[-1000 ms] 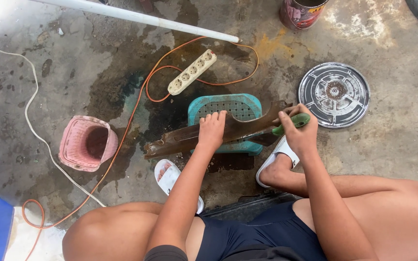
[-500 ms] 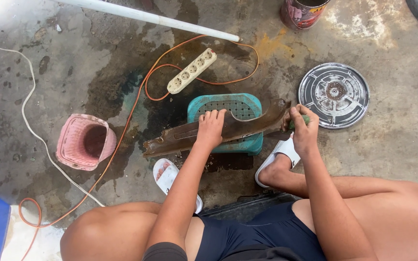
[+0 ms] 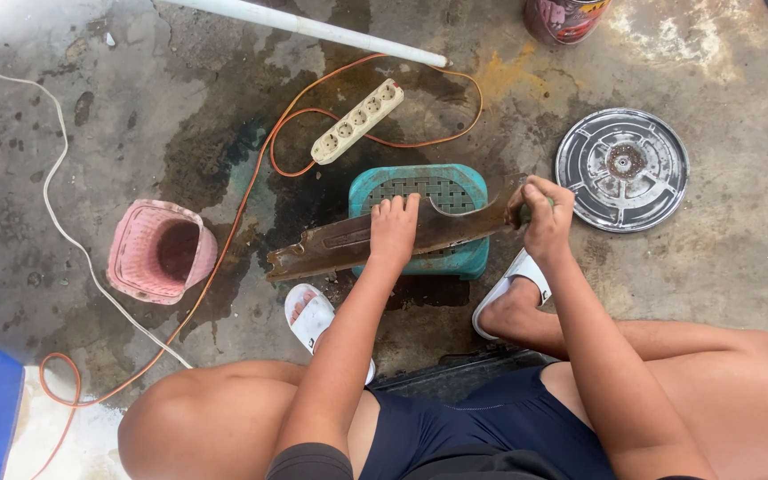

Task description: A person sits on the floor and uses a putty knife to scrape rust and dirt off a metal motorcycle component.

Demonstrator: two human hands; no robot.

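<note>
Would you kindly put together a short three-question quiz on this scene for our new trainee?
1. True or false: the left hand presses flat on the rusty blade.
2. What does the blade rest across? A) pink basket B) teal stool C) round metal disc
3. Which hand grips the blade's end nearest the round metal disc?

Key
1. True.
2. B, the teal stool.
3. The right hand.

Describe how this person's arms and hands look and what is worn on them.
Both arms are bare from shoulder to fingertips: no sleeves reach them, and there are no gloves. The left hand and right hand show no rings, watch or bands that I can make out. Lower down, dark navy clothing covers the torso and lap, and white slide sandals are on the feet.
</note>
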